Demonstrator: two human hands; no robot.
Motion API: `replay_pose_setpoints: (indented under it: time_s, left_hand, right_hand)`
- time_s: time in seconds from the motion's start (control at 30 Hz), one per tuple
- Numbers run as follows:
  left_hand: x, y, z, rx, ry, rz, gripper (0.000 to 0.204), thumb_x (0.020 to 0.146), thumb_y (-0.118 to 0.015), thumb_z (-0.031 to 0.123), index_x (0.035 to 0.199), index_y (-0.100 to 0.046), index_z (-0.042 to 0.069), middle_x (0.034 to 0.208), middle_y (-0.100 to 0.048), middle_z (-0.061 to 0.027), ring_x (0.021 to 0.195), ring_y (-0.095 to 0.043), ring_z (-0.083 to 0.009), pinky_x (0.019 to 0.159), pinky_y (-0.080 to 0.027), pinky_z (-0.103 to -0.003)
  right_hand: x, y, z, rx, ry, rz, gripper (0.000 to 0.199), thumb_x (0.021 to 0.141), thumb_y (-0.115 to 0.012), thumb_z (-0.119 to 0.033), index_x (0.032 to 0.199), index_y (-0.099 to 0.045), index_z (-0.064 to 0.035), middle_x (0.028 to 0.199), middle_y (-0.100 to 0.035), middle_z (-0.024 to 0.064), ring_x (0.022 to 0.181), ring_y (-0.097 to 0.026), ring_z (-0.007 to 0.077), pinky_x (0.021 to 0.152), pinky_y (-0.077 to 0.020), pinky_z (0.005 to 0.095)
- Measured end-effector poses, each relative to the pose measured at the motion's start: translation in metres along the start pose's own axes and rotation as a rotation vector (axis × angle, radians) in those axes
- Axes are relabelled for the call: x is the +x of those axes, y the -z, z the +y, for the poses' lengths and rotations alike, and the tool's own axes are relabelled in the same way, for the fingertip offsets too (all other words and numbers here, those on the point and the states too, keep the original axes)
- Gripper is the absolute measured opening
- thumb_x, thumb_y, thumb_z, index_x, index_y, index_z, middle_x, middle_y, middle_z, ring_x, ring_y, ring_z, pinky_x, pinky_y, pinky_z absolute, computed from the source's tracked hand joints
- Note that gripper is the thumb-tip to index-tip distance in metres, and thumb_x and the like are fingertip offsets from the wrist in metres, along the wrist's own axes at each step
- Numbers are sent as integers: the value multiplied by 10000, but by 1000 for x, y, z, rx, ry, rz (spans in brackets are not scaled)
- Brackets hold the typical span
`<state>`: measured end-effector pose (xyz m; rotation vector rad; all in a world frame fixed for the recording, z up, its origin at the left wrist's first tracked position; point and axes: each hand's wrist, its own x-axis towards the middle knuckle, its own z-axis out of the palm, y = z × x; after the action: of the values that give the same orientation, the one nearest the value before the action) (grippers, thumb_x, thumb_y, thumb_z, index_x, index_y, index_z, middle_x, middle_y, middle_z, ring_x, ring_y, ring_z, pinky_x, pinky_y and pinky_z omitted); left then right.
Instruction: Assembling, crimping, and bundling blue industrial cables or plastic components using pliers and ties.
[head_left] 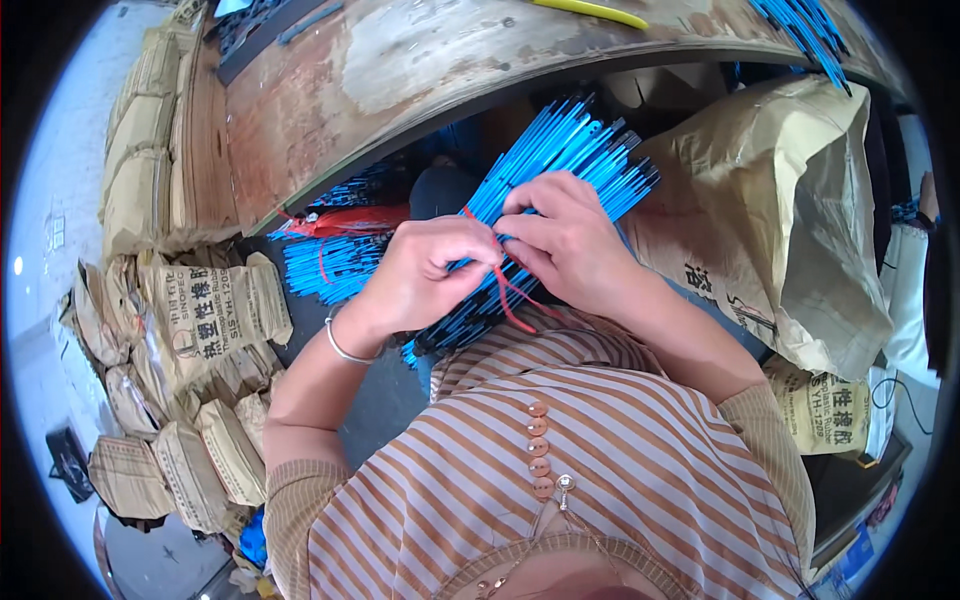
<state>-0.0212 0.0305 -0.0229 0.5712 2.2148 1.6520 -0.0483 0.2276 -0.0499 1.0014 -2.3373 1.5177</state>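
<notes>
A thick bundle of thin blue rods (550, 150) with black ends lies slanted across my lap, its upper end toward the table. Round its middle runs a red string (505, 290), whose loose tails hang down toward my striped shirt. My left hand (435, 265) is closed, thumb and forefinger pinching the string on top of the bundle. My right hand (570, 235) rests against the rods with curled fingers meeting the left fingertips at the same spot. Its fingertips also seem to grip the string, though the knot area is partly hidden by fingers.
A worn wooden table (420, 70) curves across the front, with a yellow curved strip (590, 12) and more blue rods (805, 40) on it. Other blue bundles (330, 265) and red strings (350, 220) lie below its edge. Paper sacks (220, 310) are piled left; a large open sack (750, 200) stands right.
</notes>
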Motion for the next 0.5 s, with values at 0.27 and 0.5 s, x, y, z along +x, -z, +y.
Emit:
replay_pose_setpoints:
  time_s: [0.27,0.5]
  left_hand:
    - [5,-18,9,870,-404,245,148,657,-654,-36,801,-628,-9,820,-633,-106,743,-600,-243,677,-499,-297]
    - [17,-9,-5,1081,-607,353,41,699,-612,28,695,-575,45,774,-574,-56,732,-575,-197,615,-478,-275]
  right_hand:
    - [1,-27,14,-76,-47,-13,80,656,-687,-69,732,-677,-93,846,-563,-26,845,-489,192,822,-356,343]
    - [-1,-32,13,-96,-40,45,130,651,-700,-86,781,-689,-95,893,-598,-15,848,-493,192,840,-341,336]
